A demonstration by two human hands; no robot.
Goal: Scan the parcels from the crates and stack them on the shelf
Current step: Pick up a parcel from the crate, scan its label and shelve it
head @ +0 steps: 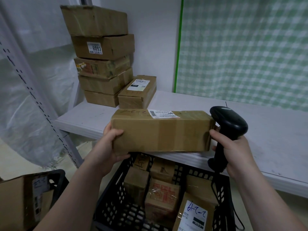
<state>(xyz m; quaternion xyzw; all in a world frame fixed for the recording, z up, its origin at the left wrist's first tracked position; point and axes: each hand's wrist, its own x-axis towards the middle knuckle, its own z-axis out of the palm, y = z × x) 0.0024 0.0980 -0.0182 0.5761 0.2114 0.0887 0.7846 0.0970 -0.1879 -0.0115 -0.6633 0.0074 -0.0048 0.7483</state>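
Shelving step, probably: long brown cardboard parcel point(160, 130) at front edge of white shelf board point(266, 130), above black plastic crate point(113, 197). left hand point(111, 144) curls round its left end; right hand point(236, 154) clenches black handheld scanner point(228, 125), one finger touching parcel's right end. Next: lift onto cardboard-box stack point(103, 64) at back, set square.

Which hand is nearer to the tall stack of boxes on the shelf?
Left. The left hand grips the left end of the parcel, in front of the stack; the right hand, holding the scanner, is at its right end, farther off.
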